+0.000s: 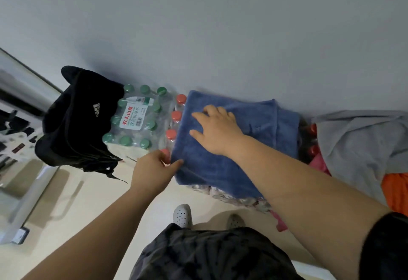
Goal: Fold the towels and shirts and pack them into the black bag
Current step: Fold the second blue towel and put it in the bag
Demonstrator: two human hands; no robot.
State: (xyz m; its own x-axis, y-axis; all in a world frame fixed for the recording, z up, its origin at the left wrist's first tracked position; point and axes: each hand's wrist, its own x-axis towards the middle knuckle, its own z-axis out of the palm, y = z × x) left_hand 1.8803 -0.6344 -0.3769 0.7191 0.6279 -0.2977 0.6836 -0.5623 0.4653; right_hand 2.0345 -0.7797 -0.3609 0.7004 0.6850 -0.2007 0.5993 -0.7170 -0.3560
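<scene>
The blue towel [234, 145] lies folded on a pack of red-capped bottles [176, 125], its long axis running left to right. The right hand [217, 130] presses flat on it, fingers spread; the left hand [154, 170] pinches its near-left corner. The black bag [77, 118] sits left, nearer the left hand, its opening hidden.
</scene>
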